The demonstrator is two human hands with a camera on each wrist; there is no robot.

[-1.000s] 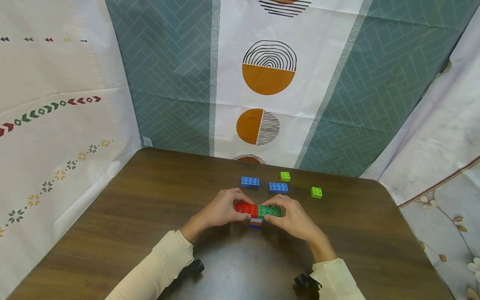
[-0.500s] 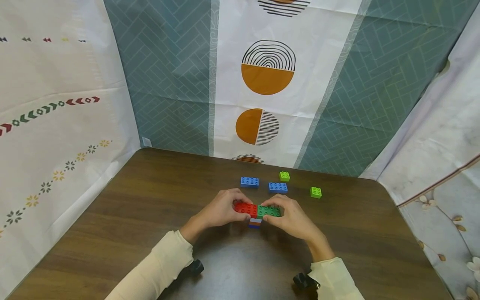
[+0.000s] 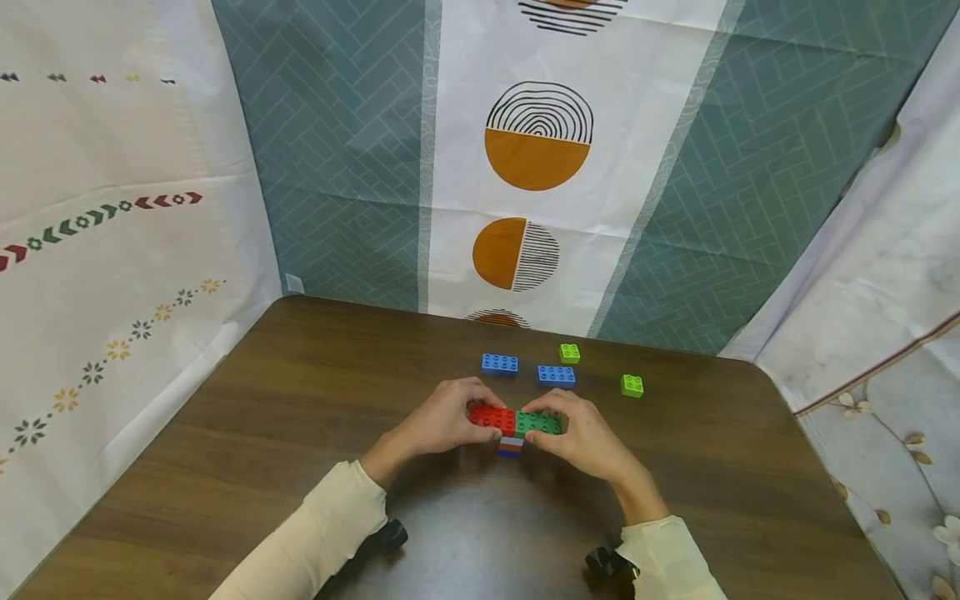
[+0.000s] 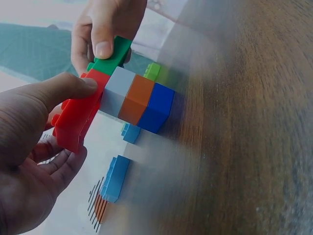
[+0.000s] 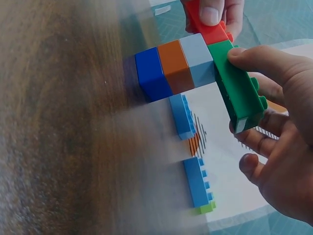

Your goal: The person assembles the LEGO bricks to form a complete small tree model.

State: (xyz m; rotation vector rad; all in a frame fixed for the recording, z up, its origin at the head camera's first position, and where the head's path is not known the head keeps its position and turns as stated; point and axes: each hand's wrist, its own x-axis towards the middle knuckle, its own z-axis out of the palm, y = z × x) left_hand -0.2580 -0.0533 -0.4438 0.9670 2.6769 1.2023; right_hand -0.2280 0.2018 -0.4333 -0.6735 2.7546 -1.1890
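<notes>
A small tower of toy bricks stands on the table: a dark blue brick at the bottom, an orange brick over it, then a light grey brick. Across its top a red brick and a green brick lie end to end, each overhanging one side. My left hand pinches the red brick between thumb and fingers. On the other side my right hand grips the green brick the same way, thumb on the near face. Fingers behind the bricks are partly hidden.
Behind the tower lie two blue bricks, one at the left and one at the right. Two lime green bricks sit farther back and to the right. Patterned cloth hangs around the wooden table.
</notes>
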